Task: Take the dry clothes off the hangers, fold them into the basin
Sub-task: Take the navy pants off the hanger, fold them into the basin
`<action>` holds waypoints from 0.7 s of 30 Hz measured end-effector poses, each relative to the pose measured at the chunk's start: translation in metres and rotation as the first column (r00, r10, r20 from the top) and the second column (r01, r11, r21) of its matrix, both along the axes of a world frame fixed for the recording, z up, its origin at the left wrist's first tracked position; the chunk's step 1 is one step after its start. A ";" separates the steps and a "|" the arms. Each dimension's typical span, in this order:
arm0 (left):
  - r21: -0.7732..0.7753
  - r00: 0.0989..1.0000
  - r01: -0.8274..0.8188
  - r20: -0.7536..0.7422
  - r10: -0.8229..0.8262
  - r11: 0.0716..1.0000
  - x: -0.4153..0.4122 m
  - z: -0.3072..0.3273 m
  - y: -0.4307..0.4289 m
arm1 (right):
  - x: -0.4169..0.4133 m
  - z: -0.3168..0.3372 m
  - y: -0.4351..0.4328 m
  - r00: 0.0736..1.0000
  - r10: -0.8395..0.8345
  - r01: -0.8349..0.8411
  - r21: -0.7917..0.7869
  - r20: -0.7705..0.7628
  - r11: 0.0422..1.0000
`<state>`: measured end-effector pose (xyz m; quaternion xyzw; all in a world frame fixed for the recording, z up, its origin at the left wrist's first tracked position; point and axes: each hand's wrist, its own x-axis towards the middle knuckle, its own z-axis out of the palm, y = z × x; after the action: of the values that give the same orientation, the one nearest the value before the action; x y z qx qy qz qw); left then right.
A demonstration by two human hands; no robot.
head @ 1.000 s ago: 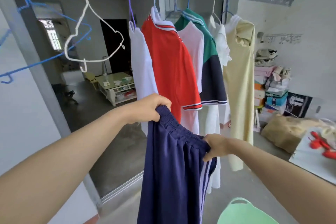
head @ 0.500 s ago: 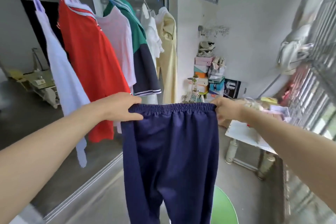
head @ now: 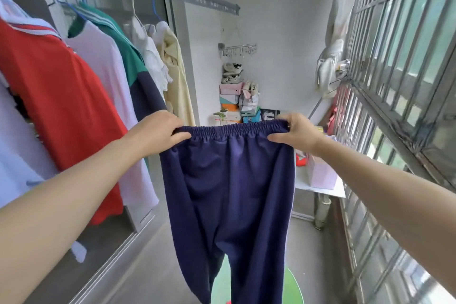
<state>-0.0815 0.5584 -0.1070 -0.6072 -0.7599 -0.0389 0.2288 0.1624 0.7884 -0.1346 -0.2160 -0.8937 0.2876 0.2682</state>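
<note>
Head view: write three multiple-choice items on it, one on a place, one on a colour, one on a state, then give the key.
1. Where is the green basin?
A. On the floor beneath the trousers
B. On the white table
C. Hung on the rail

2. What colour are the trousers?
A. Red
B. Navy
C. Yellow

3. How are the trousers held?
A. Folded in one hand
B. Clipped on a hanger
C. Spread by the waistband between both hands

Key:
1 A, the basin's rim shows low down on either side of the trouser legs.
2 B, the cloth is dark blue throughout.
3 C, the left hand and right hand each pinch one end of the waistband, and the legs hang free.
</note>
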 end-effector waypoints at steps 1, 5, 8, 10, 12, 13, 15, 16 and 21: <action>0.014 1.000 -0.003 0.004 0.003 1.000 -0.002 0.000 0.004 | 0.000 0.002 0.003 1.000 0.000 0.000 0.001 -0.023 1.000; -0.031 0.999 -0.041 0.020 0.041 0.999 -0.014 0.002 0.017 | -0.002 0.011 0.002 0.993 -0.013 0.002 -0.094 -0.115 0.996; -0.134 0.969 -0.071 0.226 0.101 0.988 -0.027 0.001 0.022 | -0.001 0.018 -0.008 0.973 -0.015 -0.052 -0.285 -0.230 0.957; -0.228 0.773 -0.063 0.605 0.192 0.972 -0.030 -0.003 0.022 | -0.001 0.020 -0.013 0.963 -0.037 -0.062 -0.350 -0.268 0.935; -0.215 0.428 0.028 0.885 0.183 0.976 -0.030 -0.012 0.020 | -0.002 0.021 -0.015 0.955 -0.101 -0.017 -0.392 -0.278 0.920; -0.166 0.281 0.049 0.949 0.146 0.985 -0.029 -0.016 0.018 | -0.004 0.021 -0.015 0.950 -0.128 0.004 -0.399 -0.284 0.917; -0.060 0.055 0.023 0.997 0.059 0.998 -0.028 -0.023 0.018 | -0.006 0.021 -0.016 0.944 -0.172 0.044 -0.409 -0.281 0.911; -0.016 -0.043 0.007 0.999 0.016 1.000 -0.029 -0.024 0.021 | -0.008 0.021 -0.016 0.943 -0.192 0.066 -0.413 -0.272 0.908; 0.176 -0.408 -0.112 0.889 -0.207 0.978 -0.024 -0.002 0.040 | -0.010 0.025 -0.015 0.894 -0.332 0.136 -0.523 -0.300 0.842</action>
<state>-0.1052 0.5983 -0.1089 -0.3047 -0.5682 -0.6120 -0.4581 0.1522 0.7738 -0.1095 -0.3264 -0.6887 0.5042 0.4061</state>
